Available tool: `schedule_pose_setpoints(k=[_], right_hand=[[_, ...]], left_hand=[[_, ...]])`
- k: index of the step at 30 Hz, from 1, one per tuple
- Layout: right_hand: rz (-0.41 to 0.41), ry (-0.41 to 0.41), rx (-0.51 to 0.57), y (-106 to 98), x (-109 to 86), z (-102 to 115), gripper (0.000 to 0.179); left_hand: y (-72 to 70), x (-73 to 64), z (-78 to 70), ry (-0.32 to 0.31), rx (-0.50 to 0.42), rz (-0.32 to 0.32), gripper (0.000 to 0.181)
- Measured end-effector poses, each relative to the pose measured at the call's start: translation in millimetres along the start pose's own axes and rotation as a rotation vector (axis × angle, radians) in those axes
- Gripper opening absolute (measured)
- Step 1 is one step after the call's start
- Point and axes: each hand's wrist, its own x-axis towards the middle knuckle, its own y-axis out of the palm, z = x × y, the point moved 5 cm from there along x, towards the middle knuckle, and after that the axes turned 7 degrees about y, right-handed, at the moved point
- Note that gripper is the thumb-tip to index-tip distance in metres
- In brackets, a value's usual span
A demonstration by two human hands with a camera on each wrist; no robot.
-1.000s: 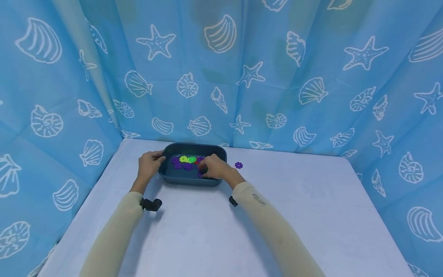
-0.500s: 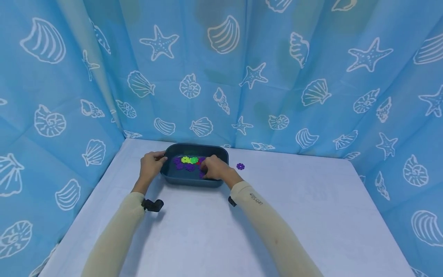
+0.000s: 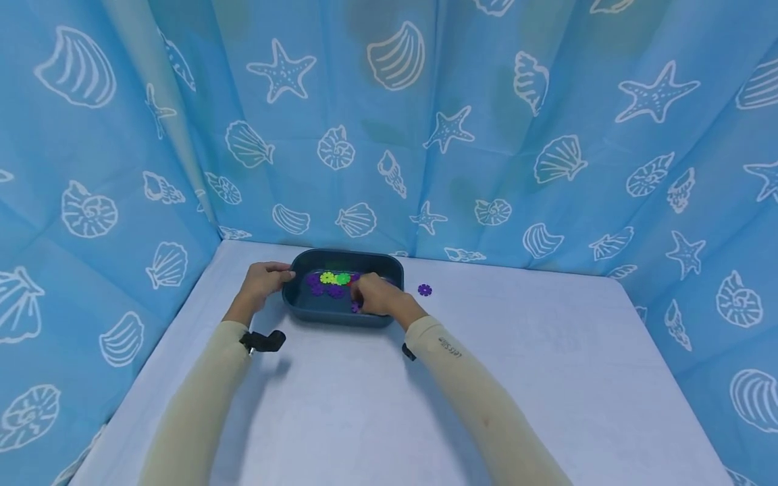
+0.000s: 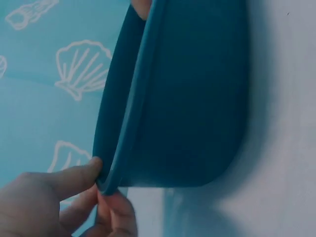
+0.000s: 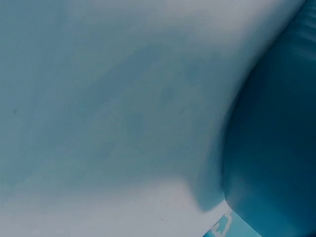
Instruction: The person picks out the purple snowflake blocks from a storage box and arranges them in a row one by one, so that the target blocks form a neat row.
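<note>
A dark teal plastic basin (image 3: 340, 318) stands near the back left of the table. In the left wrist view, my left hand (image 4: 54, 202) pinches the basin's rim between thumb and fingers; the head view shows that hand (image 3: 258, 287) at its left end. My right hand (image 3: 379, 295) reaches down inside the basin's right part, fingers bent. A purple snowflake disc (image 3: 355, 307) lies by its fingertips, but whether they grip it is hidden. Inside are also a yellow snowflake disc (image 3: 327, 277), a green snowflake disc (image 3: 343, 279) and several purple ones (image 3: 335, 291).
Another purple snowflake disc (image 3: 425, 289) lies on the white-covered table (image 3: 516, 351), right of the basin. A blue curtain with shell prints (image 3: 389, 135) hangs behind and at both sides. The right wrist view shows only the tablecloth, the curtain and the basin's outer wall (image 5: 276, 148).
The right hand's fingers have shifted slightly within the basin, and the purple disc by them shows a little differently. The left hand stays at the rim, its wrist slightly raised.
</note>
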Motion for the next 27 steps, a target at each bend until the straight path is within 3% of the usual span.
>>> schedule_pose_setpoints(k=[4, 8, 14, 21, 27], right_hand=[[0.013, -0.017, 0.003, 0.2, 0.5, 1.7, 0.029], [0.002, -0.014, -0.053, -0.4, 0.4, 1.7, 0.030], [-0.024, -0.027, -0.080, -2.9, -0.9, 0.3, 0.029], [-0.099, -0.046, 0.086, -15.5, -6.9, -5.7, 0.030], [-0.211, -0.036, 0.241, -39.1, -17.9, -28.7, 0.033]], left_hand=[[-3.1, 3.9, 3.7, -0.104, -0.044, 0.069, 0.048], [-3.1, 7.1, 6.7, -0.188, -0.092, 0.067, 0.051], [-1.5, 10.3, 7.4, -0.218, -0.108, 0.057, 0.057], [0.2, 10.8, 7.0, -0.245, -0.107, 0.033, 0.060], [-1.4, 8.0, 9.4, -0.241, -0.112, 0.041, 0.056]])
